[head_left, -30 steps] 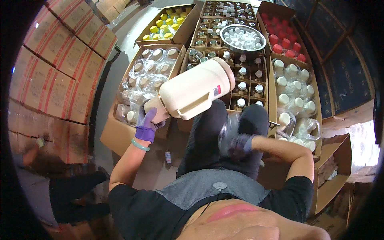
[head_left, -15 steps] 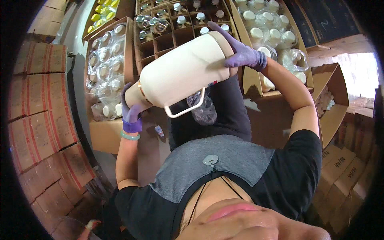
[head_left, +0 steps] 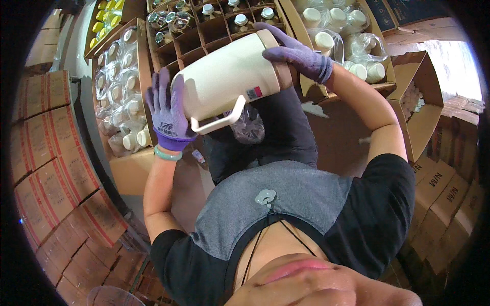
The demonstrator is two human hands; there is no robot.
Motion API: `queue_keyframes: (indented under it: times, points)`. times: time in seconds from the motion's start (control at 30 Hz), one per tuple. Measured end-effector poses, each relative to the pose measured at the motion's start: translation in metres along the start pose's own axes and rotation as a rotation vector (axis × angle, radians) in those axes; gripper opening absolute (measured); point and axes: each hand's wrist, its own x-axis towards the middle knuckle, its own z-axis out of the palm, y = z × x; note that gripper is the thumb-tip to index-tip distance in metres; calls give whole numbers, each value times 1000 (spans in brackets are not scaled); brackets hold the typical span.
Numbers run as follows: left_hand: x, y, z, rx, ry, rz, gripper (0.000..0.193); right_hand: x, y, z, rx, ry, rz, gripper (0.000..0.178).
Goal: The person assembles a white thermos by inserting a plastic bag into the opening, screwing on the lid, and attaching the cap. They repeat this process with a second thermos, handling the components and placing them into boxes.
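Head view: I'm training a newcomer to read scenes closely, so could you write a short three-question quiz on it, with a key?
1. True or false: the right hand grips the cream jug by its tan end.
2. Fill in: the pale green bracelet circles the person's ____ wrist.
3. What colour are the bottle caps in the upper-left box? A) red B) yellow C) blue

Key: 1. True. 2. Left. 3. B.

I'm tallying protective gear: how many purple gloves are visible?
2 purple gloves: one on the left hand, fingers spread at one end of the cream handled jug; one on the right hand, gripping the jug's tan end. Others could be hidden.
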Motion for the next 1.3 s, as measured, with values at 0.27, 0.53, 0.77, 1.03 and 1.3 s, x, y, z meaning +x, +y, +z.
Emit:
queue_keyframes:
  times: [0.27,0.53,0.77,1.03,1.3]
  points:
    - [7,-8,24,-524,65,-118,72,10,-49,7,-737,111,-427,91]
    - [-50,-36,49,-2113,-605,-986,48,2,-105,40,-800,-312,-813,92]
    - [-27,-52,32,-1764,-523,-739,45,4,-102,45,-693,-515,-1079,85]
    - [25,-18,-29,-516,-79,-56,51,16,-2,4,70,-207,-29,104]
    - [14,2,-41,-159,-8,256,41,22,-16,-2,118,-203,-27,104]
